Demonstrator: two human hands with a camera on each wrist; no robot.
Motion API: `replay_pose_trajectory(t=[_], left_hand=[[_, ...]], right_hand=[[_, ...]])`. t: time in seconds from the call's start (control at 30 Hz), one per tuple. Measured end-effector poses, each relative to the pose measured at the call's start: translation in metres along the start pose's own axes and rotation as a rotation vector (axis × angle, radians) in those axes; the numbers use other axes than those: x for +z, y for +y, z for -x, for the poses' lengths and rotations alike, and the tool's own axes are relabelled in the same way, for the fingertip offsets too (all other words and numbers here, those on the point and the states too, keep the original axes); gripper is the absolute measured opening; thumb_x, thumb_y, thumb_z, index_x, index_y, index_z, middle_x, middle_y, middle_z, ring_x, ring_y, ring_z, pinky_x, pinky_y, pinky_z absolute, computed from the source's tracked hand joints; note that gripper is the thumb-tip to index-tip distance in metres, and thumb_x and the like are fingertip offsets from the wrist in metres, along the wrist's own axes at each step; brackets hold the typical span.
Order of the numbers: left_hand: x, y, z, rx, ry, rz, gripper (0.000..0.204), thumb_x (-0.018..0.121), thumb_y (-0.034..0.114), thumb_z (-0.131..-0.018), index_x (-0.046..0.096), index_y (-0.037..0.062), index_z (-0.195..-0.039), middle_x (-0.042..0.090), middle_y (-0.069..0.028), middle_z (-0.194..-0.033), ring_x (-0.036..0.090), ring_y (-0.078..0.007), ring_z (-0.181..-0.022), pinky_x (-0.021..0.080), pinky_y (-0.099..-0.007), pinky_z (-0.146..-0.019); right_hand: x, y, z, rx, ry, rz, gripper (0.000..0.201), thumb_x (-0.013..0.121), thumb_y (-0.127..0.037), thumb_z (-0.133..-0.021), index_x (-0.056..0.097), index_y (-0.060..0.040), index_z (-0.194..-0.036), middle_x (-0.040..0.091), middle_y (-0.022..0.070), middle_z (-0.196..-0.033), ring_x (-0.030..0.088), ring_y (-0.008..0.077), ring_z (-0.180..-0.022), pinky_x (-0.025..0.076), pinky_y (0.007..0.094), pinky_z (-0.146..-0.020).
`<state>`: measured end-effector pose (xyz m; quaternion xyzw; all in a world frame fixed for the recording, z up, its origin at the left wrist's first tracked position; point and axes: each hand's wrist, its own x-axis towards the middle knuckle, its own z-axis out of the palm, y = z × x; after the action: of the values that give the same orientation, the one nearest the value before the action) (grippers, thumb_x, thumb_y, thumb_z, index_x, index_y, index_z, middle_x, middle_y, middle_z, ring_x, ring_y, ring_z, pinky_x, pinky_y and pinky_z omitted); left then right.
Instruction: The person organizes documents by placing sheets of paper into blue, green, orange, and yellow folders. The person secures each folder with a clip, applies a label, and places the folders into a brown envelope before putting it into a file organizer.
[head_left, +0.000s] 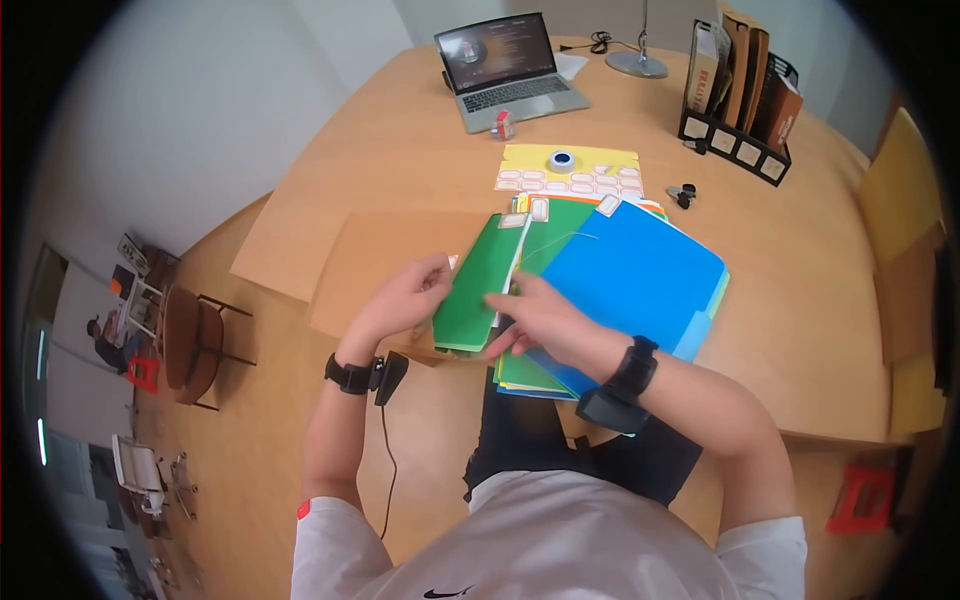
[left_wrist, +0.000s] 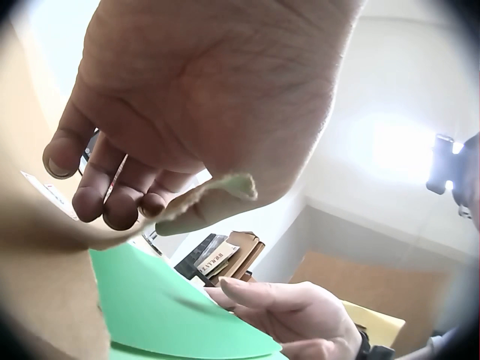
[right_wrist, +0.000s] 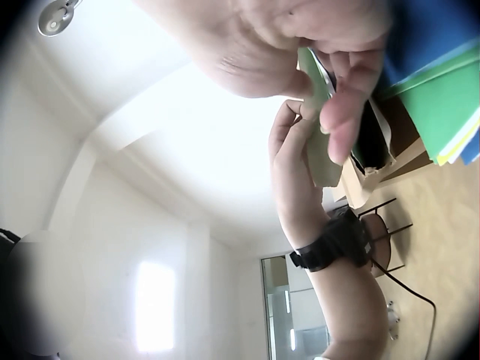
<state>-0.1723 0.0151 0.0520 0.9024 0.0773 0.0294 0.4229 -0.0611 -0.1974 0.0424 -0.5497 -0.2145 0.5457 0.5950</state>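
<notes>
A green folder [head_left: 472, 290] with a white label at its top stands tilted in front of the person, beside a large brown paper envelope [head_left: 365, 255]. My left hand [head_left: 408, 298] pinches the envelope's rough edge, thumb on one side and fingers on the other, as the left wrist view shows. With my right hand [head_left: 550, 318] I grip the green folder along its right side, thumb and fingers on opposite faces. A blue folder [head_left: 640, 280] lies just right of that hand, over another green folder [head_left: 563, 218] and several more coloured ones.
Behind the folders lies a yellow sheet [head_left: 520, 158] of labels, a roll of tape [head_left: 562, 161] on it. Farther back are a laptop [head_left: 520, 97] and a small red-and-clear object [head_left: 503, 125]. A black file rack [head_left: 735, 145] and black clips [head_left: 683, 195] lie at right.
</notes>
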Motion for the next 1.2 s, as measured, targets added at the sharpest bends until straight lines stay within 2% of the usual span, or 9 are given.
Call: replay_pose_trajectory(t=[0.1, 0.2, 0.47, 0.57, 0.77, 0.93, 1.03, 1.13, 1.2], left_hand=[[0.001, -0.004, 0.004, -0.008, 0.039, -0.009, 0.016, 0.057, 0.011, -0.092, 0.048, 0.0027, -0.083, 0.046, -0.0019, -0.071, 0.045, -0.0123, -0.067, 0.041, -0.0302, -0.062], [0.006, 0.004, 0.004, 0.03, 0.026, -0.079, 0.015, 0.057, 0.012, -0.092, 0.048, 0.0029, -0.083, 0.046, -0.002, -0.071, 0.045, -0.0118, -0.067, 0.041, -0.0301, -0.061], [0.005, 0.002, 0.005, -0.024, 0.052, 0.05, 0.013, 0.059, 0.013, -0.091, 0.052, 0.0023, -0.087, 0.051, -0.0032, -0.072, 0.048, -0.0129, -0.069, 0.043, -0.0301, -0.064], [0.003, 0.001, 0.006, -0.001, 0.037, 0.057, 0.013, 0.059, 0.013, -0.092, 0.053, 0.0021, -0.088, 0.051, -0.0031, -0.073, 0.048, -0.0127, -0.07, 0.043, -0.0296, -0.064], [0.014, -0.001, 0.003, 0.003, 0.088, -0.088, 0.016, 0.06, 0.015, -0.091, 0.052, 0.002, -0.084, 0.052, -0.0068, -0.071, 0.049, -0.018, -0.065, 0.043, -0.0331, -0.062], [0.025, 0.01, 0.006, -0.104, 0.132, -0.349, 0.01, 0.057, 0.013, -0.089, 0.053, 0.0035, -0.089, 0.058, -0.0163, -0.071, 0.059, -0.0344, -0.066, 0.046, -0.04, -0.062], [0.048, 0.006, 0.009, 0.065, 0.276, -0.513, 0.013, 0.061, 0.01, -0.088, 0.051, 0.0059, -0.096, 0.053, -0.0127, -0.062, 0.058, -0.0316, -0.058, 0.044, -0.0416, -0.057], [0.062, 0.013, 0.011, -0.041, 0.299, -0.619, 0.024, 0.064, 0.011, -0.087, 0.05, 0.0091, -0.107, 0.056, -0.0139, -0.064, 0.061, -0.0366, -0.062, 0.045, -0.0451, -0.058], [0.068, 0.016, 0.016, -0.051, 0.311, -0.678, 0.03, 0.065, 0.011, -0.087, 0.049, 0.0097, -0.112, 0.058, -0.0137, -0.065, 0.063, -0.0373, -0.064, 0.046, -0.0454, -0.058]], right_hand=[[-0.003, 0.008, -0.009, -0.097, 0.161, 0.015, 0.052, 0.051, -0.009, -0.101, 0.028, 0.0021, -0.146, 0.066, 0.0222, -0.115, 0.076, 0.0244, -0.071, 0.053, 0.0252, -0.045], [0.017, 0.003, -0.014, -0.08, 0.144, 0.002, 0.054, 0.049, -0.005, -0.1, 0.025, 0.0007, -0.148, 0.066, 0.022, -0.113, 0.076, 0.0244, -0.07, 0.052, 0.0263, -0.044], [0.029, 0.007, -0.02, 0.003, -0.038, 0.016, 0.054, 0.043, -0.003, -0.094, 0.03, -0.0008, -0.146, 0.062, 0.0223, -0.119, 0.076, 0.0264, -0.076, 0.056, 0.0264, -0.049], [0.032, 0.011, -0.02, 0.069, -0.034, 0.049, 0.05, 0.052, -0.011, -0.096, 0.038, 0.0007, -0.143, 0.069, 0.0142, -0.112, 0.072, 0.0196, -0.069, 0.055, 0.0245, -0.055], [0.014, 0.004, -0.019, 0.1, -0.16, 0.002, 0.052, 0.049, -0.006, -0.094, 0.037, 0.0019, -0.144, 0.07, 0.0164, -0.101, 0.07, 0.0194, -0.066, 0.057, 0.0286, -0.056], [-0.063, -0.024, 0.045, -0.332, 0.157, 0.447, 0.038, 0.053, -0.01, -0.096, 0.058, -0.0005, -0.133, 0.071, 0.0118, -0.095, 0.071, 0.0206, -0.07, 0.058, 0.0324, -0.065], [-0.146, -0.023, 0.079, -0.583, 0.72, 0.942, 0.034, 0.06, -0.022, -0.097, 0.065, 0.0001, -0.122, 0.072, 0.013, -0.102, 0.071, 0.0287, -0.087, 0.057, 0.0369, -0.077], [-0.221, -0.005, 0.104, -0.677, 0.991, 1.225, 0.041, 0.068, -0.033, -0.095, 0.067, -0.0008, -0.121, 0.071, 0.0176, -0.107, 0.068, 0.0315, -0.101, 0.055, 0.0393, -0.086], [-0.235, 0.001, 0.117, -0.451, 0.93, 1.117, 0.044, 0.07, -0.035, -0.094, 0.067, -0.001, -0.121, 0.07, 0.019, -0.107, 0.068, 0.0311, -0.104, 0.054, 0.0403, -0.088]])
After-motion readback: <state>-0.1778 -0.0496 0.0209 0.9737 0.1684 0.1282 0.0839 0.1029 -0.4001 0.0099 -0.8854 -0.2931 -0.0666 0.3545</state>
